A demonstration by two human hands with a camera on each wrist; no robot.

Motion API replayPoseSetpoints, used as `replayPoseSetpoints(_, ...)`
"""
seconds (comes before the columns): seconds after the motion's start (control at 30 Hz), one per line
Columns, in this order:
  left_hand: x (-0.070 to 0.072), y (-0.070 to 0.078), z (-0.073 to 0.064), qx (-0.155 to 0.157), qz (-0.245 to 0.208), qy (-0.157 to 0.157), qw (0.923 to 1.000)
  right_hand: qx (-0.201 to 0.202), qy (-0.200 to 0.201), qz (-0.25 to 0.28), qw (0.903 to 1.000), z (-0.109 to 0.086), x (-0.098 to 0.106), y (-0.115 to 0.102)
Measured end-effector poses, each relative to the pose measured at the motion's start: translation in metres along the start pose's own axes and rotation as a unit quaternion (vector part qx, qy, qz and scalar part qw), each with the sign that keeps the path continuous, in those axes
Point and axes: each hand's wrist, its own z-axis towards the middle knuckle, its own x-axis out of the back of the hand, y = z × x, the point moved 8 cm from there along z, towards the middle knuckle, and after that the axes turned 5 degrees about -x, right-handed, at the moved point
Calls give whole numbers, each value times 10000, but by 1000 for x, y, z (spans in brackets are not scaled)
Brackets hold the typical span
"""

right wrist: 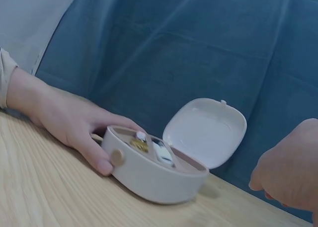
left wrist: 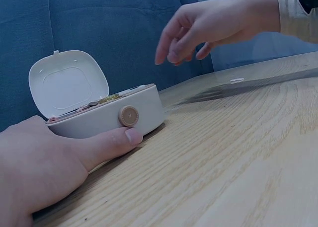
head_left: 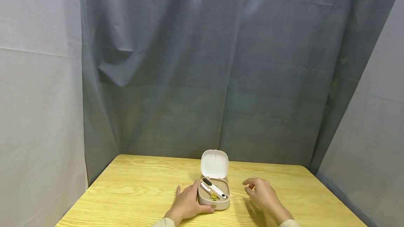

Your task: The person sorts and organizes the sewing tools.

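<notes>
A small white box (head_left: 222, 205) with a round tan knob (left wrist: 128, 116) on its front stands on the table, its white lid (head_left: 214, 164) tipped up at the back. My left hand (head_left: 187, 202) holds it from the left, thumb across the front below the knob and fingers along the side. Inside lie a slim white tool with a dark end (head_left: 216, 188) and a small yellow-gold item (right wrist: 139, 145). To the right of the box, my right hand (head_left: 262, 193) hovers over the table with loosely bent fingers and nothing visible in them.
The wooden table (head_left: 142, 185) ends at a grey curtain (head_left: 176, 97) behind, with pale cloth panels (head_left: 41, 90) at the sides. A small white flat thing (left wrist: 237, 80) lies on the tabletop below the right forearm in the left wrist view.
</notes>
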Motion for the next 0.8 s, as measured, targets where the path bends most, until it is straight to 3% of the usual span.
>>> replayPoseSetpoints(0.23, -1, -1, 1, -32, -22, 13, 10000, -243, -208, 46, 9995, -8, 4, 26)
replayPoseSetpoints(0.8, -1, -1, 0, 6, 7, -35, 10000, -779, -272, -111, 9965, -18, 17, 76)
